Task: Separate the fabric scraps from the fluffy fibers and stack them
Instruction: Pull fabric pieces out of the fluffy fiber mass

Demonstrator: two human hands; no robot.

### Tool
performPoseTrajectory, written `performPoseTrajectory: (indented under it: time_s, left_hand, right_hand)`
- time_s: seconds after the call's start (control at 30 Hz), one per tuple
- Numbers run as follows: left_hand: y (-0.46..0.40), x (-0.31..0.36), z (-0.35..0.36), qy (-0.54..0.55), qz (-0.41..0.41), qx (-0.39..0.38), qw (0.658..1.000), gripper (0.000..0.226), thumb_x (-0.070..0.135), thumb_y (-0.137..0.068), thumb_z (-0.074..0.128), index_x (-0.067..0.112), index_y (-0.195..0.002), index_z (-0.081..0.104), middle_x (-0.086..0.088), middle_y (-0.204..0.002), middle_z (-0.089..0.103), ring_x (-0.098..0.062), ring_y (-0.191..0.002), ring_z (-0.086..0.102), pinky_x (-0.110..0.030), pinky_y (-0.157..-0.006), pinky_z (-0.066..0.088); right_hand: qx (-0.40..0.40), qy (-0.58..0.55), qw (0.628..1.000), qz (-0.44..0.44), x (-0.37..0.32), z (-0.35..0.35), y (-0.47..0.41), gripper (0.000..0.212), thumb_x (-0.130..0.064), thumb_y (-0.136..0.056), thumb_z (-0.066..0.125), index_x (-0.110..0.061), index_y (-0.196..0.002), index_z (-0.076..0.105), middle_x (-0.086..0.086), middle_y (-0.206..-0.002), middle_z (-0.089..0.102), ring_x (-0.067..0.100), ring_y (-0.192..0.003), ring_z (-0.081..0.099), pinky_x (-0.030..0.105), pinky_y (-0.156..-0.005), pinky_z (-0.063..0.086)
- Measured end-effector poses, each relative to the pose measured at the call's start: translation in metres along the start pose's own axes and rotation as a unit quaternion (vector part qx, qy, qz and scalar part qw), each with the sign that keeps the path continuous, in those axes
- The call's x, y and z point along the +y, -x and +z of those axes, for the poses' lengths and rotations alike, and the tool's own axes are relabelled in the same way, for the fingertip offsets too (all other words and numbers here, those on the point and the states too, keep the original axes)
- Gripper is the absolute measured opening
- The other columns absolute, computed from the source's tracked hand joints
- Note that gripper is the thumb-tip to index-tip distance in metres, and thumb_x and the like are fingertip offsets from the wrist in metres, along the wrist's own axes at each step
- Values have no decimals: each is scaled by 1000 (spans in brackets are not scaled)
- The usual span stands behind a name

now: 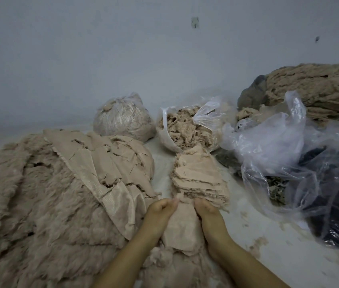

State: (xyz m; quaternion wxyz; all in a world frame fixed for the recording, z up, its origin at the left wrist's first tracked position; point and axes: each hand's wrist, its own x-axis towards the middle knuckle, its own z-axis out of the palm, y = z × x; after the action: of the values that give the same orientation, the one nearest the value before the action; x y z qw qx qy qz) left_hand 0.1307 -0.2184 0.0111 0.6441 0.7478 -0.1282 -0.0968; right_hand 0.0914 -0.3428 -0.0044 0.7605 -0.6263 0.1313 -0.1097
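A beige fabric scrap (pixel 182 227) lies between my two hands at the bottom centre. My left hand (pixel 160 210) grips its upper left edge with curled fingers. My right hand (pixel 207 210) grips its upper right edge. Just beyond the hands is a stack of beige fabric scraps (pixel 197 179), flat pieces laid one on another. Loose fluffy fibers (pixel 160 258) sit under the scrap near my forearms. A large heap of furry fabric pieces (pixel 39 194) fills the left side, some turned backing side up.
An open plastic bag of fluffy fibers (pixel 185 127) and a tied bag (pixel 123 117) stand at the back by the wall. Crumpled clear plastic bags (pixel 289 152) with dark material lie on the right. A tall pile of furry strips (pixel 320 90) rises at the far right.
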Motion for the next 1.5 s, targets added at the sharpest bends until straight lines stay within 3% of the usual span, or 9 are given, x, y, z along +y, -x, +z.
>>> performPoseTrajectory:
  time_s: [0.13,0.43,0.57,0.8,0.93,1.0,1.13,1.4,1.5]
  left_hand:
    - [1,-4,2,-25,14,-24,999,34,22,-96,51,-6,-79,60,-13,-74,58,-20,-72,53,-31,-66,44]
    - [4,-5,2,17,49,-16,999,34,29,-95,49,8,-69,51,-9,-63,49,-18,-63,44,-30,-61,38]
    - [5,-6,3,30,49,-38,998,37,27,-95,51,20,-59,60,7,-57,60,-7,-56,55,-18,-53,43]
    - [3,-3,-2,70,38,-27,996,31,36,-81,60,12,-61,54,4,-59,49,-4,-53,45,-16,-53,39]
    - [-1,-5,-3,141,8,52,989,43,39,-79,63,-3,-83,59,-15,-76,56,-25,-73,51,-36,-69,42]
    - [-3,-5,-7,201,-26,100,974,31,33,-84,64,4,-77,58,-12,-62,54,-22,-59,52,-29,-55,48]
    - [-6,-6,-20,257,-36,123,958,32,32,-92,54,13,-67,46,6,-37,29,-3,-28,22,-10,-30,17]
    - [1,10,11,82,4,-72,994,51,54,-77,53,14,-108,62,-3,-109,68,-15,-102,63,-24,-86,48]
    - [2,19,13,41,64,-88,993,52,45,-82,59,-3,-103,60,-9,-97,67,-21,-90,62,-32,-82,48]
  right_hand:
    - [-30,119,990,-75,0,5,2,24,-32,-88,66,-17,-71,57,-10,-62,58,2,-60,55,15,-58,44]
    - [21,-46,999,16,-4,-3,-1,41,-28,-102,41,-9,-72,61,3,-56,55,11,-46,50,23,-46,42]
    - [-60,19,998,-4,-2,2,3,32,-36,-95,55,-8,-84,68,8,-80,71,20,-77,68,34,-72,54]
    - [127,-10,986,-105,-3,-8,-8,39,-21,-98,52,-21,-58,51,-12,-52,49,4,-50,44,22,-50,39]
    - [165,38,977,-131,-3,-9,-9,41,-27,-100,46,-16,-60,42,-10,-53,41,7,-53,38,28,-53,32]
    - [189,29,973,-127,-6,-13,-11,39,-28,-101,44,-5,-71,52,-1,-65,51,12,-61,45,26,-56,39]
    - [211,-17,971,-112,-13,-25,-13,33,-27,-102,41,-13,-79,60,2,-79,62,13,-73,56,20,-60,44]
    - [73,47,971,-221,-20,-1,0,33,-17,-101,43,-3,-73,53,3,-66,52,1,-57,47,12,-56,40]
    - [-10,53,976,-209,-26,5,-1,31,-17,-98,49,-5,-70,56,0,-62,53,5,-59,48,17,-56,42]
